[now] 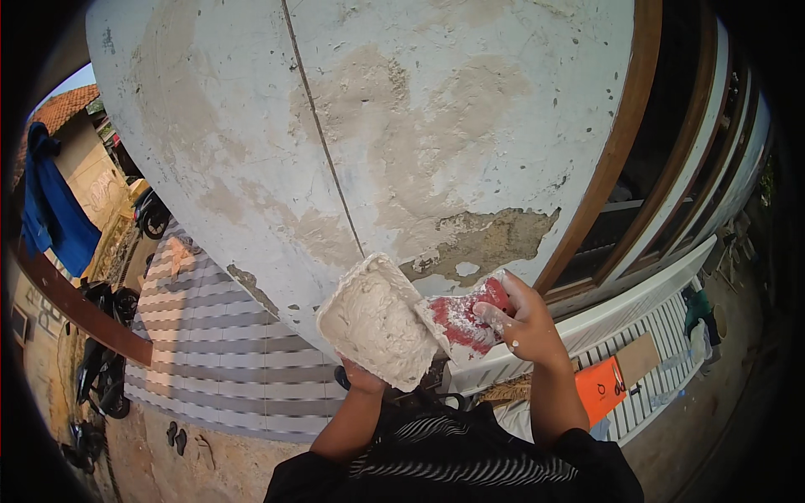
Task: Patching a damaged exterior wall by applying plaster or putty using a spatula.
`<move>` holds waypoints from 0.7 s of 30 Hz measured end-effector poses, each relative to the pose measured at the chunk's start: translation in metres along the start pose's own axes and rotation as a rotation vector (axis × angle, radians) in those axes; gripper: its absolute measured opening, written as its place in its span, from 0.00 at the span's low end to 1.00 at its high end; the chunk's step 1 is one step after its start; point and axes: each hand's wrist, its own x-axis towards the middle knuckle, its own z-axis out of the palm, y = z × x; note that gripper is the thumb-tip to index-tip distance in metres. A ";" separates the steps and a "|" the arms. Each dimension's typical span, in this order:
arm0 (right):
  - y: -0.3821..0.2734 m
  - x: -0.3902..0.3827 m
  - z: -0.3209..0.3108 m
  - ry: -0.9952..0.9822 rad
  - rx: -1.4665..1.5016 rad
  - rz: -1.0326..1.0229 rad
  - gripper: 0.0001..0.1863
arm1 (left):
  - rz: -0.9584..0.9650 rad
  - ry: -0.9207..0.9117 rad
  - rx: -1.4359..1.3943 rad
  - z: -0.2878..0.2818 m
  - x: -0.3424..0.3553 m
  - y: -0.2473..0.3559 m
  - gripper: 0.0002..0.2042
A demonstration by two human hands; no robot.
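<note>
My left hand grips a white rectangular tub from below, and most of its fingers are hidden behind it. Pale, wet plaster fills the tub, its surface rough. In my right hand is a plaster-smeared scraper with a red handle; its blade end meets the tub's right rim. My fingers are dusted white. Just beyond both hands stands a whitish wall with beige plastered patches and a bare, crumbling grey-brown patch low down.
Brown-framed windows run along the right. Below them a white slatted bench carries an orange packet and cardboard. Striped floor tiles, sandals, motorbikes and a hanging blue cloth lie to the left.
</note>
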 end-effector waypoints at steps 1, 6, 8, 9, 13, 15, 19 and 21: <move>-0.006 0.004 0.000 -0.091 -0.220 0.002 0.11 | 0.035 -0.109 -0.254 0.000 0.001 0.002 0.38; -0.007 0.017 0.011 -0.145 -0.026 0.003 0.12 | 0.115 -0.076 0.284 -0.010 -0.008 0.021 0.40; -0.008 0.023 0.015 -0.200 -0.151 -0.051 0.12 | 0.119 -0.106 0.172 -0.012 -0.009 0.023 0.41; -0.007 0.025 0.018 -0.197 -0.149 -0.051 0.12 | 0.118 -0.124 0.111 -0.015 -0.006 0.023 0.41; -0.002 0.031 0.030 -0.256 -0.186 -0.057 0.10 | 0.113 -0.205 -0.139 -0.020 0.003 0.022 0.43; -0.001 0.031 0.034 -0.303 -0.126 -0.021 0.11 | 0.092 -0.150 -0.255 -0.022 0.002 0.019 0.42; -0.007 0.033 0.035 -0.369 0.007 0.075 0.11 | 0.073 -0.113 -0.294 -0.023 0.004 0.015 0.42; -0.005 0.034 0.034 -0.388 0.009 0.063 0.09 | 0.073 -0.134 -0.216 -0.022 0.006 0.015 0.42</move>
